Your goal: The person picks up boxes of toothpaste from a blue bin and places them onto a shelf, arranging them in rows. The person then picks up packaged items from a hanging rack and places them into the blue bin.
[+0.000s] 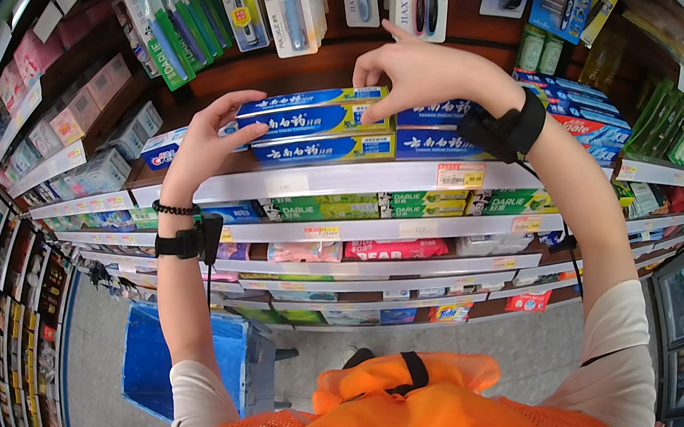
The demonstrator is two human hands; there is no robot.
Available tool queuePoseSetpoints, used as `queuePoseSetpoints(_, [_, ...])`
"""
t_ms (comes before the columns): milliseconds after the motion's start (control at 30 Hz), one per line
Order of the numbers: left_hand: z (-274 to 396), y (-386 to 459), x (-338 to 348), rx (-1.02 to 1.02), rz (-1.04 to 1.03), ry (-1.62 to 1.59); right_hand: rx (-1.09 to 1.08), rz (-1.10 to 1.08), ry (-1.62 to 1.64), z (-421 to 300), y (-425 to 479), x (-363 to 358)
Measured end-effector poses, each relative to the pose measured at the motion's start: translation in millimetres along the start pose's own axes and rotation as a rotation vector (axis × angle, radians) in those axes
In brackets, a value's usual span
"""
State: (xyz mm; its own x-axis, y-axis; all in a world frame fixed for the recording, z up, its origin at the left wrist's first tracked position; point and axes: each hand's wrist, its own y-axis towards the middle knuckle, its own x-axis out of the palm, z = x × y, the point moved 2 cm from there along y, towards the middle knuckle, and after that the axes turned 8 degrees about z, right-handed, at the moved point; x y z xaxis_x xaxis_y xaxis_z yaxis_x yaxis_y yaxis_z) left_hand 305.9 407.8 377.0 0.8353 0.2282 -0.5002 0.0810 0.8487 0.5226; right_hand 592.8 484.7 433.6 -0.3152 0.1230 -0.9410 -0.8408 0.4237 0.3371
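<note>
A blue and yellow toothpaste box lies at the top of a short stack on the shelf, spanned by both of my hands. At its left end, the thumb of my left hand presses the front, and the fingers reach over the top edge. My right hand pinches the right end between thumb and bent fingers, one finger pointing up. Directly below sits a matching toothpaste box. To the right, similar toothpaste boxes are partly hidden by my right wrist.
Carded toothbrushes hang above the shelf. A Crest box lies left, Colgate boxes right. The white shelf edge runs in front, with Darlie boxes beneath. A blue bin stands at lower left.
</note>
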Motion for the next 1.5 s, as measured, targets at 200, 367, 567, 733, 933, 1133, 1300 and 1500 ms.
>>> queuePoseSetpoints(200, [4, 2, 8, -0.034, 0.009, -0.043, 0.092, -0.072, 0.105, 7, -6, -2])
queuePoseSetpoints(367, [2, -1, 5, -0.007, -0.020, -0.048, 0.081, -0.072, 0.133, 11, -4, 5])
queuePoseSetpoints(567, [3, -5, 4, 0.048, -0.054, 0.118, 0.061, -0.113, 0.132, 13, -4, 7])
queuePoseSetpoints(733, [2, -6, 4, 0.039, -0.052, 0.150, 0.080, -0.135, 0.153, 8, -6, 2])
queuePoseSetpoints(933, [2, -9, 6, 0.014, -0.038, 0.096, 0.074, -0.134, 0.155, 9, -5, 4])
queuePoseSetpoints(1133, [5, -15, 10, -0.003, -0.011, 0.019, 0.070, -0.127, 0.148, 10, -6, 8])
queuePoseSetpoints(1300, [3, -17, 16, 0.115, 0.008, -0.003, 0.018, 0.097, 0.090, 4, -13, 2])
queuePoseSetpoints(1500, [-3, -91, 43, 0.296, 0.739, 0.131, -0.198, 0.919, -0.028, -76, -69, 27])
